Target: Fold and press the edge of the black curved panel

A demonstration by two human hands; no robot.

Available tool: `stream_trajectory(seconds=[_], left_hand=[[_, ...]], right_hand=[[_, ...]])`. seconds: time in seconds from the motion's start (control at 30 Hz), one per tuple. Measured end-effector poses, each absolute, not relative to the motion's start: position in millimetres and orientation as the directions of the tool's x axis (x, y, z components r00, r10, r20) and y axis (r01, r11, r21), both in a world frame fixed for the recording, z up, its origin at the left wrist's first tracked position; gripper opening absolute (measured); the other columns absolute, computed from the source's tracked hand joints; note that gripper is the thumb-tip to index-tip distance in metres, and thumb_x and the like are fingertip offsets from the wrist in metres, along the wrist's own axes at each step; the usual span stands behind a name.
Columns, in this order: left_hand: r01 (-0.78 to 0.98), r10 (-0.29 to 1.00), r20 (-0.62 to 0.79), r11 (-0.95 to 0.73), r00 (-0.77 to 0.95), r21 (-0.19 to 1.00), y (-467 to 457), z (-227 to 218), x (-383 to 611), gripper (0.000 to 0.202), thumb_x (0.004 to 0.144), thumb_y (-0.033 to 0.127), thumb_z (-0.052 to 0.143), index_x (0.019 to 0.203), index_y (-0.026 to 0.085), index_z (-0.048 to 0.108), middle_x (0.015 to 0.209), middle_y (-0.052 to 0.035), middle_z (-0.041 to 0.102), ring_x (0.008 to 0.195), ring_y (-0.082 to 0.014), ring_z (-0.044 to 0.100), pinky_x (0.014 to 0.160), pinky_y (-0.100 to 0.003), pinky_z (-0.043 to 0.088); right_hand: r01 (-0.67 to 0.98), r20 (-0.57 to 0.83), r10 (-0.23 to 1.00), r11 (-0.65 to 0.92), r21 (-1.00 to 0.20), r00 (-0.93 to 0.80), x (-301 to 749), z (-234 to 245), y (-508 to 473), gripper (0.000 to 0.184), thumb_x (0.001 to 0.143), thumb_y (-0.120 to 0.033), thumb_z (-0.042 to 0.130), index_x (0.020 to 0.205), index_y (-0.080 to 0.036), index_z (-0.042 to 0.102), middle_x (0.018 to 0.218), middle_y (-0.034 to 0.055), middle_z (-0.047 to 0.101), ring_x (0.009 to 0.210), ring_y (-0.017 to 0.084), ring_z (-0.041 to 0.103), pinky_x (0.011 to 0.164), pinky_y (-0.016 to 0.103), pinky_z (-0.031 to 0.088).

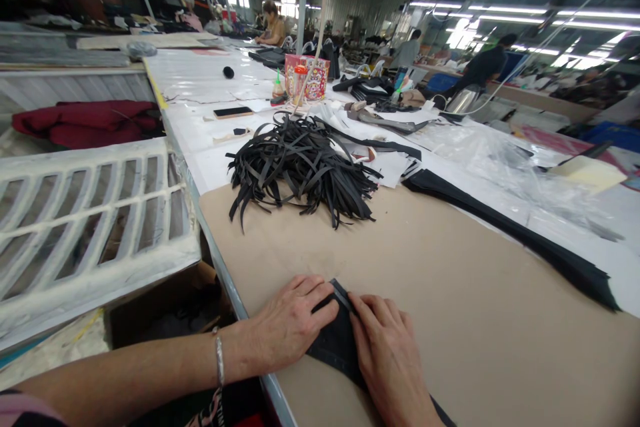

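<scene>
A black leather-like piece with a narrow strip along its upper edge lies on a tan sheet near the table's left edge. My left hand, fingers curled, grips the piece's upper left side. On the other side my right hand presses its closed fingers along the strip; the thumb lies on the black surface. The lower part of the piece runs under my right hand. Beyond both hands sits a heap of thin black strips.
A long stack of black pieces lies at the right. Farther back are a phone, a patterned red container, a glue bottle and clear plastic. A white slatted frame stands left of the table. Several people work behind.
</scene>
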State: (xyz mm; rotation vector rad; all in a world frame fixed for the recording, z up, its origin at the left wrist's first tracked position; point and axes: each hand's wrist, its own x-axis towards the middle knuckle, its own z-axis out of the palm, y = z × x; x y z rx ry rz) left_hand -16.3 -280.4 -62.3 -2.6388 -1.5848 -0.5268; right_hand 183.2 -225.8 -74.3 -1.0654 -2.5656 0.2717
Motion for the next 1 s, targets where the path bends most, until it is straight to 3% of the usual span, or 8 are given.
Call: stream_trajectory(seconds=[0.33,0.53,0.73,1.0], left_hand=[[0.858,0.850,0.303,-0.489,0.430,0.155,-280.9,-63.1,-15.6,0.031,0.088,0.009,0.047,0.118,0.016,0.052,0.125,-0.0084,0.054,0.120,-0.0237,0.044,0.103,-0.039,0.040],[0.856,0.852,0.301,-0.490,0.429,0.166,-280.7,-62.7,-15.7,0.031,0.087,0.009,0.048,0.117,0.017,0.053,0.124,-0.0083,0.055,0.119,-0.0238,0.045,0.103,-0.039,0.040],[0.857,0.853,0.299,-0.488,0.428,0.167,-280.4,-61.6,-15.2,0.035,0.087,0.009,0.049,0.121,0.016,0.052,0.124,-0.0091,0.055,0.119,-0.0232,0.046,0.103,-0.039,0.041],[0.862,0.843,0.321,-0.491,0.432,0.129,-280.2,-63.3,-15.7,0.030,0.087,0.011,0.051,0.116,0.016,0.055,0.124,-0.0082,0.056,0.119,-0.0233,0.046,0.102,-0.039,0.041]], right_hand=[[0.641,0.326,0.693,0.720,-0.265,-0.643,181.9,-71.5,-239.8,0.047,0.085,0.002,0.038,0.125,-0.017,0.055,0.113,0.0070,0.058,0.096,0.023,0.049,0.082,0.038,0.034],[0.678,0.321,0.678,0.723,-0.130,-0.661,180.4,-72.6,-244.3,0.056,0.078,0.004,0.038,0.128,-0.014,0.052,0.115,0.0093,0.059,0.098,0.024,0.050,0.084,0.042,0.033],[0.686,0.278,0.678,0.722,-0.084,-0.680,178.7,-66.4,-244.7,0.064,0.079,0.003,0.040,0.138,-0.020,0.043,0.116,0.0074,0.059,0.096,0.025,0.050,0.082,0.045,0.032],[0.739,0.236,0.741,0.664,-0.117,-0.628,158.0,-49.8,-224.9,0.019,0.087,-0.007,0.058,0.100,-0.020,0.062,0.094,0.0040,0.062,0.089,0.025,0.051,0.079,0.043,0.030]])
